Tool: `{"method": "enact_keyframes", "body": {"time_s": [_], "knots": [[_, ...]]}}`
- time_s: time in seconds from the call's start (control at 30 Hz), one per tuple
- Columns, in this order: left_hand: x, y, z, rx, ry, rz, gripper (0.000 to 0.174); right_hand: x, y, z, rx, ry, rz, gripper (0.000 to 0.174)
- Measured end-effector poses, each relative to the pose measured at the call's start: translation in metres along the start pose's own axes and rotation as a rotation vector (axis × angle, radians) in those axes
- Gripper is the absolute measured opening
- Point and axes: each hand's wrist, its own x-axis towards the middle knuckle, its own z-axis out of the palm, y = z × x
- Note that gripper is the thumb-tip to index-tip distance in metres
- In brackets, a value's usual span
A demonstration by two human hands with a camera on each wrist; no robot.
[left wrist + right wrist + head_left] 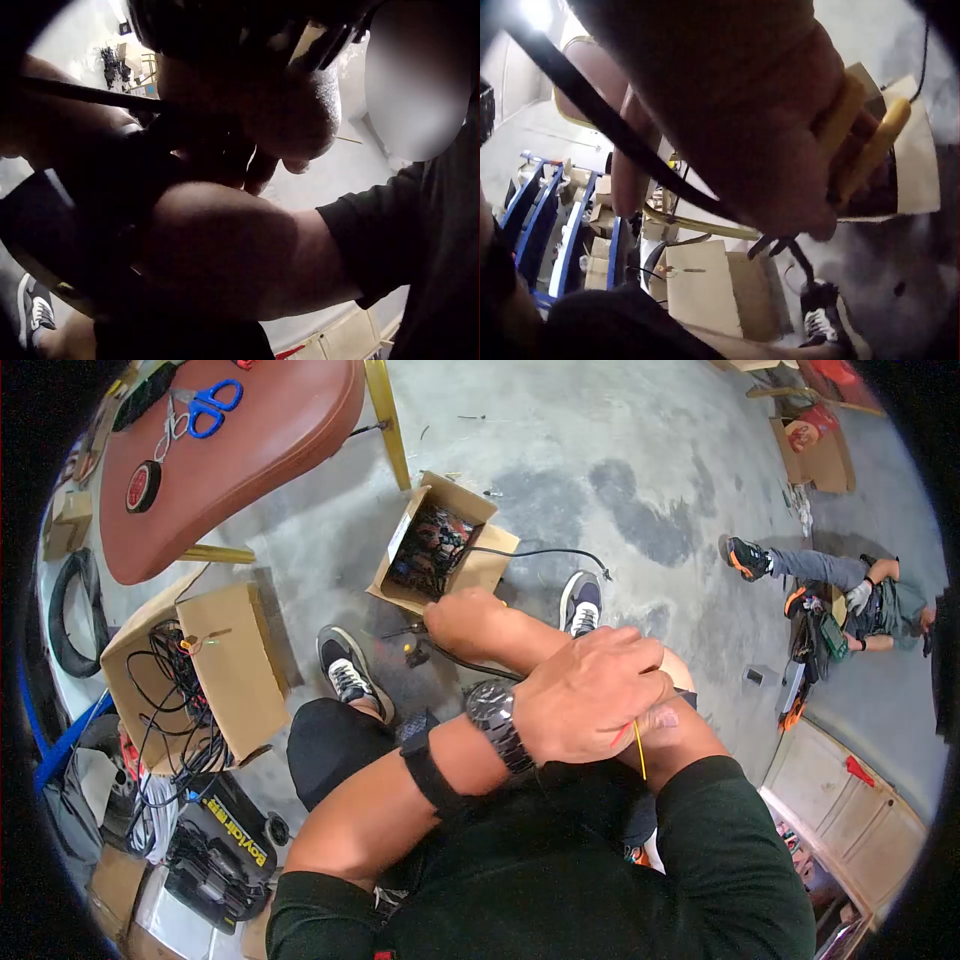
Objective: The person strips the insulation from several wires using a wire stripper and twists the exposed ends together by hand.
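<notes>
The left hand [595, 695], with a dark watch at its wrist, lies across the right forearm in the head view. Its fingers are curled and pinch thin wires, a yellow wire [641, 752] hanging below them. Farther forward and left, the right hand [468, 622] points away from the body. The right wrist view shows the right hand [780, 150] gripping a tool with yellow handles [877, 150]; its dark end shows below the hand. A black cable [470, 664] runs from beside the right hand to beneath the left hand.
An open box of small parts [485, 568] stands ahead, and a box of black cables [235, 670] at left. Scissors [212, 406] and a tape roll [143, 487] lie on a brown chair [240, 450]. Another person [870, 585] is at right.
</notes>
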Motion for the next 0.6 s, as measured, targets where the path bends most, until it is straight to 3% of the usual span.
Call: {"method": "enact_keyframes", "body": {"time_s": [0.2,0.3,0.33,0.37,0.4,0.43,0.47,0.5,0.6], "knots": [[-0.001,0.004,0.001,-0.105,-0.015,0.090,0.022,-0.003,0.004,0.004,0.190,0.065,0.070,0.023],[-0.012,0.009,-0.014,-0.116,-0.054,0.073,0.025,0.001,0.026,-0.004,0.341,0.078,-0.011,0.029],[-0.012,0.006,-0.018,-0.098,0.091,0.103,0.027,0.002,0.038,-0.019,0.358,0.064,0.032,0.035],[-0.015,0.003,-0.031,0.022,0.116,0.043,0.025,-0.008,0.042,-0.038,0.538,0.178,0.147,0.037],[-0.019,-0.006,-0.046,-0.095,0.162,-0.056,0.026,-0.015,0.053,-0.053,0.618,0.301,0.150,0.035],[-0.019,-0.008,-0.062,-0.169,0.345,-0.038,0.031,-0.030,0.061,-0.076,0.768,0.259,0.218,0.033],[-0.026,-0.002,-0.081,-0.396,0.351,-0.338,0.028,-0.038,0.069,-0.079,0.985,0.435,0.122,0.032],[-0.020,0.007,-0.086,-0.451,0.600,-0.409,0.038,-0.039,0.074,-0.085,1.224,0.511,0.157,0.031],[-0.017,-0.007,-0.115,-0.541,0.760,-0.514,0.053,-0.052,0.075,-0.105,1.597,0.691,0.044,0.034]]}}
